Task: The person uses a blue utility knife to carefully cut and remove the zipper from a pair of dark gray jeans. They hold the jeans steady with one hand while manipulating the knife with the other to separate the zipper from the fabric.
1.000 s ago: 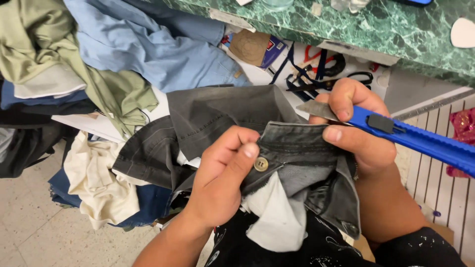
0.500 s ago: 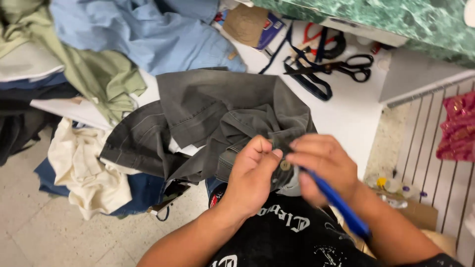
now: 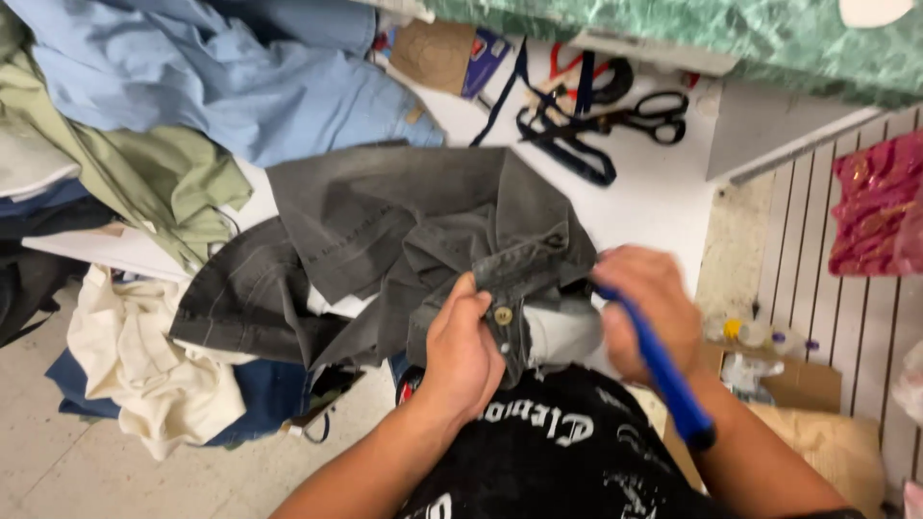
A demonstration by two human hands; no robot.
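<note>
Dark grey trousers (image 3: 385, 221) lie rumpled on the white counter (image 3: 654, 192), faded, waistband pulled near. The left hand (image 3: 461, 351) pinches the waistband beside its brass button (image 3: 502, 315). The right hand (image 3: 654, 308) is closed round a blue-handled tool (image 3: 663, 370), its long axis slanting from far-left tip to near-right end.

Cardboard packet (image 3: 433, 53): lay flat on the white table, far above the left hand's fingers (image 3: 471, 308); brown, roughly square.
Blue card (image 3: 487, 50): touched the brown packet's right edge; small, dark blue with a red and white patch.
Cardboard box (image 3: 803, 384): stood on the floor, right of and below the right hand's fingers (image 3: 625, 279); brown, flaps open.
Pink wrapper (image 3: 877, 207): hung far right of those fingers; shiny, crinkled.
</note>
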